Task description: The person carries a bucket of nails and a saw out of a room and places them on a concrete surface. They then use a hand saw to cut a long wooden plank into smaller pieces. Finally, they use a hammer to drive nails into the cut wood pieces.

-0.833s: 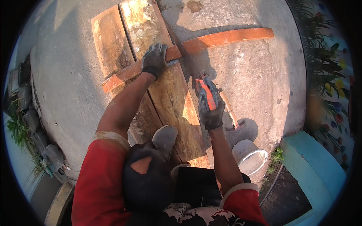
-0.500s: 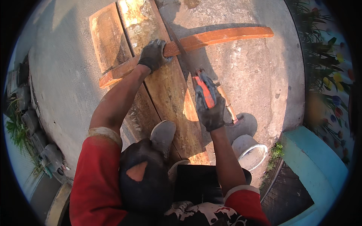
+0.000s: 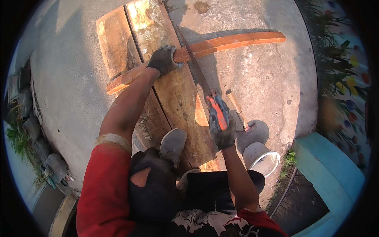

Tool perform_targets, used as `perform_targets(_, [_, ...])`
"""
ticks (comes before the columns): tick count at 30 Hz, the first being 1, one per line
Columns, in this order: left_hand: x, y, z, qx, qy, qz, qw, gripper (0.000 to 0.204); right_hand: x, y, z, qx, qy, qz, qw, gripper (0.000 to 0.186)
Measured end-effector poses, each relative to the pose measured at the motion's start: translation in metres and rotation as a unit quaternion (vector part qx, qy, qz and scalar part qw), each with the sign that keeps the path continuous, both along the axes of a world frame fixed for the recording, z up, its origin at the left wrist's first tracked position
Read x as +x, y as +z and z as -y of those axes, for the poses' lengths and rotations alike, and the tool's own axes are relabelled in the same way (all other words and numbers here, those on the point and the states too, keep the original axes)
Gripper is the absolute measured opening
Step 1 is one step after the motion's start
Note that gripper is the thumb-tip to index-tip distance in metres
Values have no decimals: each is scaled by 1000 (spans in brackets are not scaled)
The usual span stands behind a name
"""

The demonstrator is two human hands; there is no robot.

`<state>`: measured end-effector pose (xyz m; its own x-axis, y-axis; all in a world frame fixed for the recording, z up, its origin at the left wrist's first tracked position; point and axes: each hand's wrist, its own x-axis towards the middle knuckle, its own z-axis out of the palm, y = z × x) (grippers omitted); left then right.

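Observation:
My left hand [image 3: 161, 61], in a dark glove, grips an orange-brown wooden batten [image 3: 244, 38] lying crosswise over two weathered boards [image 3: 177, 98]. In my gloved right hand [image 3: 222, 127] is a handsaw with an orange and dark handle [image 3: 216, 107]; its long blade [image 3: 195, 63] crosses the batten just right of my left hand. A wooden-handled tool [image 3: 237, 106], perhaps a hammer, lies on the concrete beside the saw. My shoe [image 3: 172, 146] rests on the boards.
A whitish bucket [image 3: 256, 152] stands at the right near a turquoise ledge [image 3: 327, 166]. A wall painted with flowers [image 3: 347, 87] runs along the far right. Dark blocks with plants [image 3: 31, 126] line the left edge of the concrete [image 3: 71, 98].
My right hand and the saw have moved down the picture, toward my body, showing more blade below the batten. My left hand stays on the batten, shifted only slightly.

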<state>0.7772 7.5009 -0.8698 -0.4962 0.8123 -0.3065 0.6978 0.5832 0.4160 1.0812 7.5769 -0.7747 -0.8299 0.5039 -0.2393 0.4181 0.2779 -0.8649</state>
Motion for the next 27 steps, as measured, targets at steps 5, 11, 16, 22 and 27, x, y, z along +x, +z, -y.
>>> perform_targets(5, [-8, -10, 0, 16, -1, -39, 999, 60, 30, 6, 13, 13, 14, -92, 996, 54])
perform_targets(11, [-19, -3, -13, 19, -30, -48, 998, 61, 31, -54, 10, 180, -40, -59, 981, 59])
perform_targets(16, [-5, -13, -3, -2, -8, -38, 999, 65, 30, -24, 22, 40, -84, -67, 993, 50])
perform_targets(22, [-16, -3, -1, -3, -10, -18, 1000, 67, 5, 11, 8, 68, 15, -66, 995, 47])
perform_targets(27, [-8, -7, -13, 8, -21, -24, 999, 68, 0, -1, -4, 135, 52, 114, 983, 48])
